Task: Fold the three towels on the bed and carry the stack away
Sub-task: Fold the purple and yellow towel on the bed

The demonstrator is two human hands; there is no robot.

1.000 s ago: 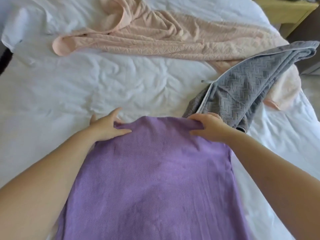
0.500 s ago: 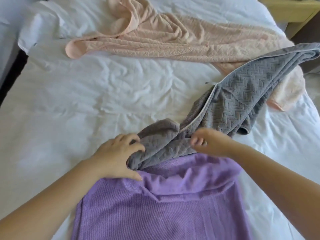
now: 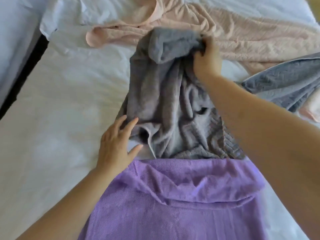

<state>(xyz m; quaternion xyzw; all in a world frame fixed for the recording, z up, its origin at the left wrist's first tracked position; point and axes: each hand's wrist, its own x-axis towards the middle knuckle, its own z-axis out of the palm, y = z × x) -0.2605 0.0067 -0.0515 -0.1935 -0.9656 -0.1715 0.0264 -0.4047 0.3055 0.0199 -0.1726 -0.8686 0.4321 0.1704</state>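
Since the earlier frame the grey towel (image 3: 155, 94) is being drawn up toward 12 o'clock, with the right hand (image 3: 207, 61) risen well off the purple towel (image 3: 173, 201). The bed (image 3: 60, 101) is showing a wrinkled white sheet, and a dark gap (image 3: 22, 73) is running along 9 o'clock. The pink towel (image 3: 242, 37) is lying crumpled from 12 to 2 o'clock. Right fingers are bunching the grey towel's top; the left hand (image 3: 116, 144) is touching its lower corner, fingers spread straight. The purple towel is lying at 6 o'clock, its top edge rumpled.

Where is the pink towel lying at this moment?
In the head view the pink towel lies unfolded across the far side of the bed, beyond the grey towel that the right hand grips.
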